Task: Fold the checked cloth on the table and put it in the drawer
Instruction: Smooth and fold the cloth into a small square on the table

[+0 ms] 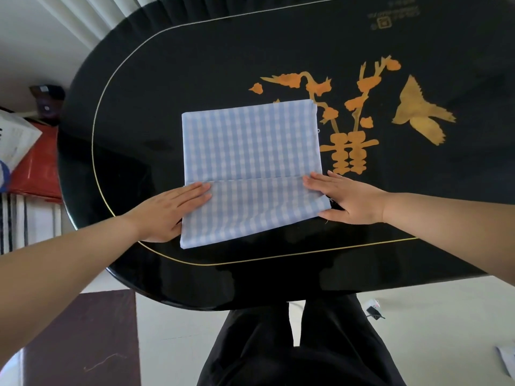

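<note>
Head view, blue checked cloth [250,162] lying flat on black table [167,79], near edge folded over into a band, left hand [170,211] and right hand [348,199] open, palms pressing the band's two ends, nothing gripped

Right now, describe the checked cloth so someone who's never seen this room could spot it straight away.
Find the black oval table with a thin gold border line and orange-gold flower and bird inlay. The checked cloth lies flat near its middle, overlapping the inlay's left edge, with the left hand and right hand pressed on its near corners. It is the only fabric there, pale blue-and-white, with a fold line across it.
</note>
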{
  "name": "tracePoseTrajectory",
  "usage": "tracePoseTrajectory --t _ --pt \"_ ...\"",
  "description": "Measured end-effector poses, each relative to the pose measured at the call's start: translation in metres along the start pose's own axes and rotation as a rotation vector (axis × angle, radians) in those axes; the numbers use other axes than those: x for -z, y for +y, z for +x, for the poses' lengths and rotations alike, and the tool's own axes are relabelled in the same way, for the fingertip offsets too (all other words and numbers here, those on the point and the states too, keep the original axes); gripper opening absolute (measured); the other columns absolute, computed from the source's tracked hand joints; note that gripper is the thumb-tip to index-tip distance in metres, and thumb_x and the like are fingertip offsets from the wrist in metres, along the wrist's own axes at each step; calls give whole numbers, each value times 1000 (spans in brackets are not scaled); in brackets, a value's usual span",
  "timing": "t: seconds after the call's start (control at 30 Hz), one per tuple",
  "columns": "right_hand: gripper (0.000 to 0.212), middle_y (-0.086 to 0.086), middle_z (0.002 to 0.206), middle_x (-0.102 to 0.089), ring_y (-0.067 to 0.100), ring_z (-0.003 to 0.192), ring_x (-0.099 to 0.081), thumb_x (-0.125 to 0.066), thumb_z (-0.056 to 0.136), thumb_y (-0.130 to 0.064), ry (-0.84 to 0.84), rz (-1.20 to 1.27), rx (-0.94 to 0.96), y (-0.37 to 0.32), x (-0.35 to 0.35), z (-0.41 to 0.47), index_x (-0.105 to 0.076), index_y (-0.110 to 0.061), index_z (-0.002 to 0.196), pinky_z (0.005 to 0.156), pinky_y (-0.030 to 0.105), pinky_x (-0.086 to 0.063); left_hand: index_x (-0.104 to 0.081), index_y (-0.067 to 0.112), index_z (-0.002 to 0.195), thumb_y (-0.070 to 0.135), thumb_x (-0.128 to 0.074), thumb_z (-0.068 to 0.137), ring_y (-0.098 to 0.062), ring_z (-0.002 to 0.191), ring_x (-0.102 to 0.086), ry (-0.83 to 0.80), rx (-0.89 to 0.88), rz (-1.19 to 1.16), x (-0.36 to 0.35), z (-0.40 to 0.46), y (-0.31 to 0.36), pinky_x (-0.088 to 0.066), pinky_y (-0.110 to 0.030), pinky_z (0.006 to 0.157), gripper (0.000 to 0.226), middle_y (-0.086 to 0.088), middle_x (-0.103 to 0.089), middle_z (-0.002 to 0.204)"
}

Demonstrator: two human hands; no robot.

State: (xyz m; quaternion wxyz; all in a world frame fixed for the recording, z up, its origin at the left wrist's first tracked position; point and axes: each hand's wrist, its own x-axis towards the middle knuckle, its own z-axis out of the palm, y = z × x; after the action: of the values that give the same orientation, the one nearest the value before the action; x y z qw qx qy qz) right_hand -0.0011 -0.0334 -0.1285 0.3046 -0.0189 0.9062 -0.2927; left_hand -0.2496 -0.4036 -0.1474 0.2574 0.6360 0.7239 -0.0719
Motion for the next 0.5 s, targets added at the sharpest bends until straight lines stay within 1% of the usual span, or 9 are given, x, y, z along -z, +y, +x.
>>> tracePoseTrajectory --t 0.1,0.17,0.2,0.23,0.3,0.33,0.4,0.43,0.5 --pt "74 -10 156 -22 -5 139 -5 -30 86 -61 40 67 -31 -2 1 1 -21 -25 150 116 22 3 0 24 154 39 -64 84 -3 146 16 -7 -5 -12 1 1 -2 13 -16 116 96 9 11 160" --pt "68 -10 154 -28 -5 139 -9 -28 89 -57 75 99 -46 -3 1 4 -27 -24 148 117 24 -1 3 28 153 45 -64 84 4 141 23 -10 11 -39 -1 1 -3 17 -12 112 97 12 10 159" --pt "66 -9 154 -29 -4 140 -11 -27 90 -57 83 117 -57 -4 1 5 -28 -25 147 119 27 -2 3 31 152 44 -66 83 8 140 23 0 30 -92 -3 1 -2 16 -11 112 98 14 9 158" --pt "66 -8 154 -29 -1 141 -13 -27 90 -57 86 139 -71 -4 -1 6 -27 -26 148 120 30 -3 1 33 151 41 -69 81 9 141 17 23 59 -156 -4 2 0 10 -11 114 100 16 5 158" --pt "75 -8 156 -22 4 144 -11 -37 83 -64 57 171 -106 -3 -2 4 -19 -32 149 120 33 -1 -10 32 151 34 -79 73 0 145 -11 117 113 -309 -5 4 6 -12 -22 119 104 14 -13 158" --pt "85 -11 157 -15 5 144 -7 -44 77 -67 19 159 -130 -3 -1 2 -12 -35 150 119 33 1 -15 31 149 30 -83 69 -9 143 -26 162 128 -366 -6 5 8 -24 -28 118 105 10 -22 156" --pt "99 -21 153 -5 2 140 0 -59 72 -65 -18 70 -180 -4 -1 0 -1 -42 149 114 30 1 -24 29 145 21 -83 69 -16 134 -42 225 192 -463 -10 5 10 -38 -33 111 97 7 -33 152" --pt "96 -21 153 -6 2 141 -2 -63 77 -58 18 53 -196 -4 -3 2 -2 -42 149 112 27 1 -28 31 144 16 -80 73 -14 130 -45 239 255 -548 -12 4 12 -40 -33 108 89 9 -38 148" --pt "75 -13 155 -21 8 144 -14 -61 88 -41 166 124 -238 -6 -10 5 -17 -40 148 112 23 -4 -38 37 139 10 -70 84 -10 124 -50 277 395 -774 -14 4 18 -43 -35 105 70 18 -49 137"
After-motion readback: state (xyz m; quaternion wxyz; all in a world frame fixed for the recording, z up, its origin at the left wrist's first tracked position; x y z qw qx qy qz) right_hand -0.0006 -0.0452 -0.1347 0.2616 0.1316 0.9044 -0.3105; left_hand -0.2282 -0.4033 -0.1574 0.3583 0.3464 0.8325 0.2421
